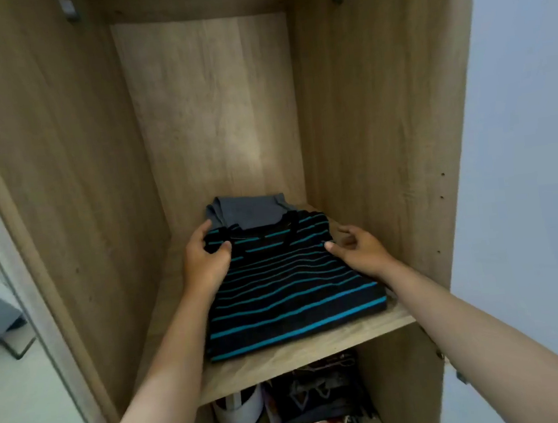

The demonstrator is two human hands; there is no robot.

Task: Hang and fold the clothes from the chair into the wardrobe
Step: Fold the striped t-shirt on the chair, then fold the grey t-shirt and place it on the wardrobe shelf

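Observation:
A folded black shirt with blue stripes lies on the wooden wardrobe shelf. Behind it and partly under it sits a folded grey garment. My left hand grips the striped shirt's far left corner, thumb on top and fingers round the edge. My right hand is at the shirt's far right edge with loosely curled fingers, its thumb tip touching the fabric. Whether it pinches the cloth is unclear.
The wardrobe's side walls stand close on both sides of the shelf. Below the shelf lie a white cap and a pile of dark and patterned items. A mirrored door stands at the left.

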